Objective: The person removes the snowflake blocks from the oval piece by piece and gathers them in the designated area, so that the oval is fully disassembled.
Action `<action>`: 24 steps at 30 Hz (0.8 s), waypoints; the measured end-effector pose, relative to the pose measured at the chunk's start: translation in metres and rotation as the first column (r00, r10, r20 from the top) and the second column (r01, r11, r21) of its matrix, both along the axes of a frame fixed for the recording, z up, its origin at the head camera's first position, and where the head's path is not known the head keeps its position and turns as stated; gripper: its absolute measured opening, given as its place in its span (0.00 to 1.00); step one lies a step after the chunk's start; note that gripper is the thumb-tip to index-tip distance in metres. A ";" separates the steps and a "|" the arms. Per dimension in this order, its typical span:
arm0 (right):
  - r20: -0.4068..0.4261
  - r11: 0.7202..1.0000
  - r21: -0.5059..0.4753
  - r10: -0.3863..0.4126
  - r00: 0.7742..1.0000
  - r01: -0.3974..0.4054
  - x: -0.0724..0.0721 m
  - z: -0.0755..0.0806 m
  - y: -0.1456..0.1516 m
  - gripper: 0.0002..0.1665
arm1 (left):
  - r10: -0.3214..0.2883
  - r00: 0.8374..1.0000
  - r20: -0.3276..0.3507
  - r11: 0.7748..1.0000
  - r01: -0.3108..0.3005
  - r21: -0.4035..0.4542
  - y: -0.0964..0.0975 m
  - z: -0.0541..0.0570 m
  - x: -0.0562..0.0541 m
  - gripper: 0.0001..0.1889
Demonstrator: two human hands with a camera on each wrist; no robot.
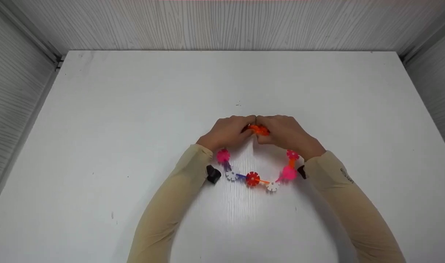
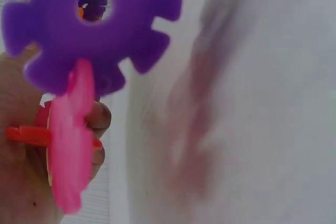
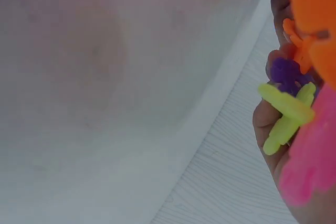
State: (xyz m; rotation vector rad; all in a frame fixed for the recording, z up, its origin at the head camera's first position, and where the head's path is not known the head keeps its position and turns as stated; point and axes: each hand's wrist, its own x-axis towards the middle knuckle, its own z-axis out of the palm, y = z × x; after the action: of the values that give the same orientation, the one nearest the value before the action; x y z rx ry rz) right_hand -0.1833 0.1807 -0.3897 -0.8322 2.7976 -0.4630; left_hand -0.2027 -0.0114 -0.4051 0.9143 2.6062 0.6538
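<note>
A chain of interlocked notched plastic discs hangs in a loop from both hands, with a red disc [image 1: 252,179] and a white disc [image 1: 232,174] at its near side. My left hand [image 1: 229,131] grips one part of the chain. In the left wrist view a purple disc [image 2: 131,30] and a pink disc [image 2: 71,150] extend from that hand. Pressed close to it, my right hand [image 1: 284,132] holds another part, with an orange disc [image 1: 259,129] showing between the hands. Yellow discs [image 3: 289,114] lie against the right fingers. The exact joint between the hands is hidden.
The chain and hands are over a white table [image 1: 134,95]. Wood-grained panels [image 1: 222,25] stand behind the table and at both sides. A black wrist device [image 1: 213,174] sits under the left cuff.
</note>
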 end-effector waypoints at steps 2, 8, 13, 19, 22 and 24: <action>-0.028 1.000 0.017 0.001 1.000 -0.001 0.000 0.000 0.001 0.11 | -0.003 0.999 -0.046 1.000 0.002 -0.024 -0.002 0.002 -0.001 0.08; -0.006 0.995 0.080 -0.054 0.999 0.054 0.001 0.000 0.013 0.13 | 0.053 0.996 -0.067 0.998 -0.054 -0.012 -0.015 0.006 -0.005 0.05; 0.066 0.989 0.115 -0.103 0.992 0.095 0.000 0.002 0.019 0.17 | 0.067 0.998 0.014 0.996 -0.068 0.061 -0.020 0.006 -0.006 0.06; 0.108 0.984 0.122 -0.142 0.984 0.129 -0.001 0.001 0.020 0.19 | 0.095 0.989 0.116 0.988 -0.107 0.108 -0.023 0.006 -0.007 0.10; 0.108 0.984 0.118 -0.145 0.983 0.133 -0.002 0.000 0.021 0.20 | 0.097 0.980 0.173 0.984 -0.120 0.132 -0.024 0.005 -0.007 0.13; 0.110 0.984 0.117 -0.145 0.983 0.132 -0.003 0.000 0.022 0.20 | 0.091 0.974 0.209 0.981 -0.123 0.150 -0.026 0.004 -0.007 0.15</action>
State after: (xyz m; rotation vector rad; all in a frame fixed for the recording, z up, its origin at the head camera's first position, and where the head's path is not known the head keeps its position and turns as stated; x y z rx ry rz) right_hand -0.1859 0.2026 -0.3896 -0.5702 2.7527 -0.3641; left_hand -0.2096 -0.0369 -0.4007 0.7131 2.4620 0.9475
